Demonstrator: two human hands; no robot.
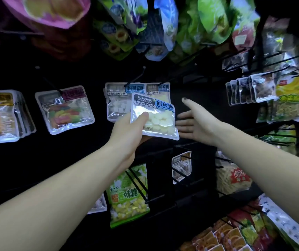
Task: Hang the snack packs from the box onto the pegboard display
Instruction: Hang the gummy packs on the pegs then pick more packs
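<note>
Snack pack (155, 117) in left hand (127, 131), overlapping hung packs (119, 100) behind.

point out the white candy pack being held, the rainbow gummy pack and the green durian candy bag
white candy pack (160, 122): head view, on the clear window over the white pieces.
rainbow gummy pack (67, 115): head view, on the coloured gummies behind its window.
green durian candy bag (128, 194): head view, on the printed front, mid-bag.

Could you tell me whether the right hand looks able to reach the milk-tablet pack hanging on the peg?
Probably not directly: the right hand is open beside it, but the pack held by the left hand covers most of the hanging milk-tablet pack.
</note>
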